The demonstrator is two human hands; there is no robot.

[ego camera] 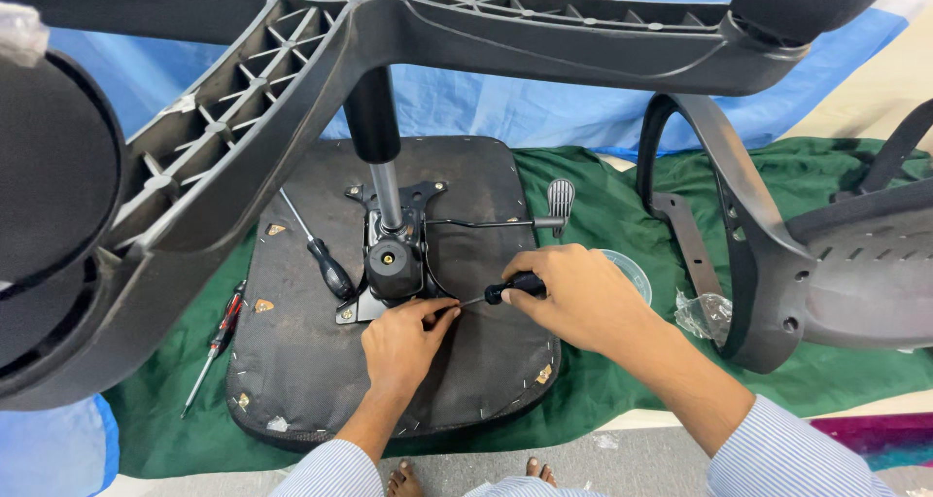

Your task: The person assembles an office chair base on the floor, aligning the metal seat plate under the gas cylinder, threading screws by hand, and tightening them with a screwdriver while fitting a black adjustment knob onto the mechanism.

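Observation:
An office chair lies upside down: its seat underside (301,361) faces up, with a black metal mechanism plate (394,254) and gas cylinder (374,133) rising to the star base (292,60). My right hand (573,293) grips a black-handled screwdriver (515,288), its thin shaft pointing left toward the plate's near corner. My left hand (403,342) rests on the seat with its fingertips pinched at the screwdriver's tip by the plate edge. A lever with a paddle handle (561,201) sticks out to the right.
A second black-handled screwdriver (326,259) lies on the seat left of the plate; a red-and-black one (219,346) lies on the green cloth (603,196). Armrest and backrest parts (758,254), a small round container (632,274) and a plastic bag (705,312) sit right. Caster wheels (49,196) loom left.

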